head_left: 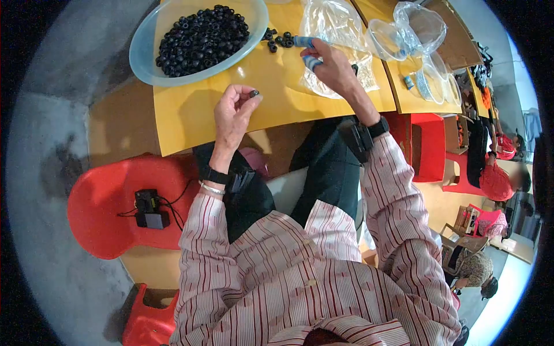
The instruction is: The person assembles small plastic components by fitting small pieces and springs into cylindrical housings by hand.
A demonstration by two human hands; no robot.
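Note:
My left hand (234, 113) is above the near edge of the yellow table, its thumb and finger pinching a small black ring-like part (254, 93). My right hand (334, 68) reaches over the table with blue-and-white wrapping on two fingers. Those fingers are spread, and one tip comes up to a few loose black parts (280, 40); I see nothing held in it. Beside them stands a pale blue basin (140, 62) with a heap of black parts (203, 40). Beneath the right hand lies a clear plastic bag (329, 23).
More clear plastic bags and containers (424, 29) stand at the right, near a small blue roll (408, 82). A red chair (104, 207) at my left carries a black device (151, 209) with cables. Several people sit farther off at the right.

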